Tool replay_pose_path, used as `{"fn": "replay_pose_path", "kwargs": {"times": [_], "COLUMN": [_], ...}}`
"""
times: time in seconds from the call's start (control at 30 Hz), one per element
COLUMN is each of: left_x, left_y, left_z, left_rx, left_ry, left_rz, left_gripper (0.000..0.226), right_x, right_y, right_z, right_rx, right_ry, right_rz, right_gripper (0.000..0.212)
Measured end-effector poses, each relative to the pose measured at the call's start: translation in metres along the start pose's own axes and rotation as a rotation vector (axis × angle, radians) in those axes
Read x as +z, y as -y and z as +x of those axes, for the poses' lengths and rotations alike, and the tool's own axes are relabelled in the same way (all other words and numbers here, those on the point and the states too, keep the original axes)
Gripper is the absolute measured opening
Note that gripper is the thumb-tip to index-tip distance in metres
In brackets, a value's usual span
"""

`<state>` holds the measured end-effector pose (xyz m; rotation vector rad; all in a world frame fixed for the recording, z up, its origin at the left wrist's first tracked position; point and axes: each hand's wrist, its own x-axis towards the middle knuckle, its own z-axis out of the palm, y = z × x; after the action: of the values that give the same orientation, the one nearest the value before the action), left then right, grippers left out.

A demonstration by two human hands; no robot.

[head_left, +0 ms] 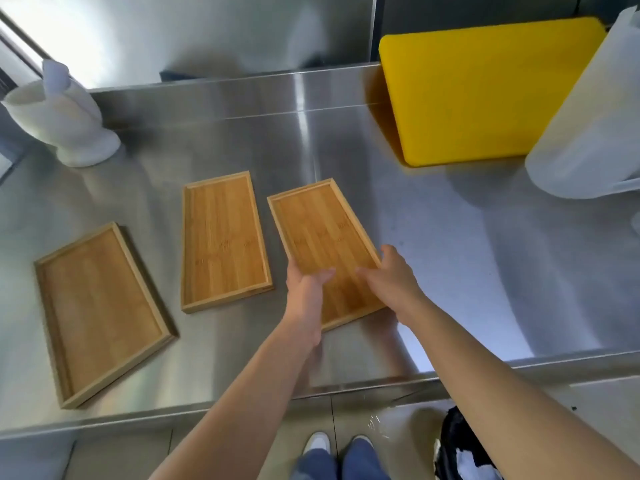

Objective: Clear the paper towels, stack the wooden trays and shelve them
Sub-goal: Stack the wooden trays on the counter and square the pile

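Observation:
Three empty wooden trays lie on the steel counter (433,237). The left tray (100,310) sits near the front edge, and the middle tray (223,240) lies flat beside it. The right tray (322,233) is gripped at its near end by both hands. My left hand (306,287) holds its left near edge with the thumb on the tray floor. On the right near edge, my right hand (393,277) has its fingers over the rim. No paper towels lie on the trays.
A yellow cutting board (481,91) leans against the back wall at the right. A translucent plastic container (595,126) stands at the far right. A white mortar with pestle (65,119) stands at the back left. A black bin bag (460,445) is on the floor.

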<state>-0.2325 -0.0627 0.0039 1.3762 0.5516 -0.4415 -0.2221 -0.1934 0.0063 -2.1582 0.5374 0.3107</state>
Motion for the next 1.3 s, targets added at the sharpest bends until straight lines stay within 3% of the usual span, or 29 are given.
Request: {"fn": "replay_pose_path", "kwargs": {"times": [0.17, 0.33, 0.47, 0.6, 0.77, 0.9, 1.03, 1.3], "left_x": [-0.009, -0.017, -0.016, -0.021, -0.049, -0.083, -0.131, -0.16], "left_y": [-0.023, -0.025, -0.012, -0.016, -0.045, -0.078, -0.098, -0.088], "left_z": [0.0, 0.003, 0.004, -0.006, -0.013, -0.014, 0.004, 0.031], "left_rx": [-0.116, -0.175, -0.06, 0.084, 0.279, 0.365, 0.37, 0.306], "left_ry": [-0.068, -0.12, -0.163, -0.24, -0.39, -0.476, -0.508, -0.48], "left_rz": [0.027, 0.107, 0.286, 0.421, 0.508, 0.68, 0.789, 0.863], "left_gripper": [0.074, 0.065, 0.043, 0.042, 0.027, 0.033, 0.033, 0.035], "right_x": [-0.004, -0.001, -0.001, -0.007, 0.0, 0.017, 0.058, 0.099], "right_y": [0.003, -0.002, 0.001, 0.012, 0.051, 0.086, 0.117, 0.124], "right_z": [0.004, 0.006, 0.003, -0.002, -0.008, -0.007, 0.002, 0.021], "right_rx": [0.117, 0.171, 0.048, -0.114, -0.367, -0.532, -0.531, -0.548], "right_ry": [0.057, 0.152, 0.096, 0.039, -0.04, -0.092, -0.038, -0.029], "right_rz": [0.158, 0.258, 0.152, 0.003, -0.182, -0.304, -0.4, -0.498], "right_gripper": [0.048, 0.054, 0.044, 0.027, 0.036, 0.038, 0.039, 0.04]}}
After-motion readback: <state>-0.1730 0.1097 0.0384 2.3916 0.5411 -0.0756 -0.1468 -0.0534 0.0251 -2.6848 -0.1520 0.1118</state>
